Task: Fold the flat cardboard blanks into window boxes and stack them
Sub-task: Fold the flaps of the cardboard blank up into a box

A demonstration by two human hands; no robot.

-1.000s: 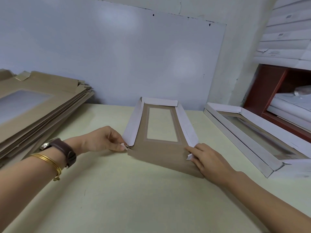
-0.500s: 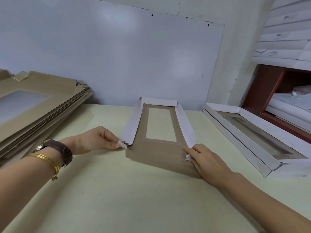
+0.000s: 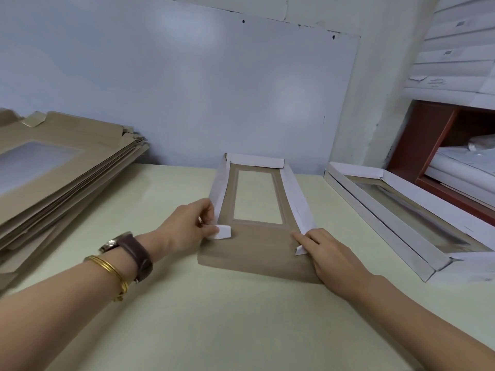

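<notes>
Left hand (image 3: 192,226) pinches the left corner tab (image 3: 223,232) between thumb and fingers, with the tab turned inward across the near end of the half-folded box (image 3: 254,254). Right hand (image 3: 329,253) lies fairly flat, forefinger stretched out. It presses at the right corner tab (image 3: 301,250), which pokes out white beneath the fingers; pressed, not gripped, as far as I can see.

Box sits mid-table (image 3: 214,322), running lengthways away from the person, window (image 3: 258,196) in its floor. Far end wall (image 3: 255,160) is up. Both long walls are raised and lean outward a little. Near end flap (image 3: 241,263) lies flat and brown on the table, not yet lifted.

Progress, my reading: three walls formed, the fourth pending. Both tabs need tucking in and the near flap folding up over them to lock.

Finished window boxes (image 3: 375,204) lie at the right, seemingly two, one on the other; this one joins them once closed.

Stack of flat blanks (image 3: 61,167) at the left is thick, so most of the job looks to remain
</notes>
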